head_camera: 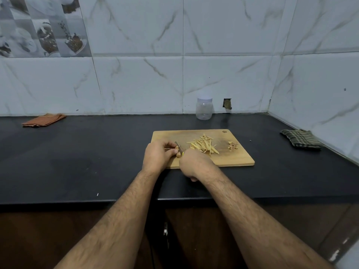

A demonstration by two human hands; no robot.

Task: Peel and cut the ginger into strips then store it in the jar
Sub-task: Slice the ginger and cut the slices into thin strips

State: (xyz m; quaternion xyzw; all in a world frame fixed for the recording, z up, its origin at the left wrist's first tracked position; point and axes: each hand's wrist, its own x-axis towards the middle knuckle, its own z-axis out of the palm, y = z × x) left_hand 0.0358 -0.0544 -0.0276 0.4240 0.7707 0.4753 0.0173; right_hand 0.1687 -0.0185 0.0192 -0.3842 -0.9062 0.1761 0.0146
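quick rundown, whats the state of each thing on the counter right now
jar: lid on, empty, upright
ginger strips: cut, piled on cutting board
ginger piece: held by left hand
knife: gripped by right hand
peels: small heap
two cloths: folded

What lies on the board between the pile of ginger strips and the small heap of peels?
Nothing: in the head view, bare cutting board separates the ginger strips from the peels.
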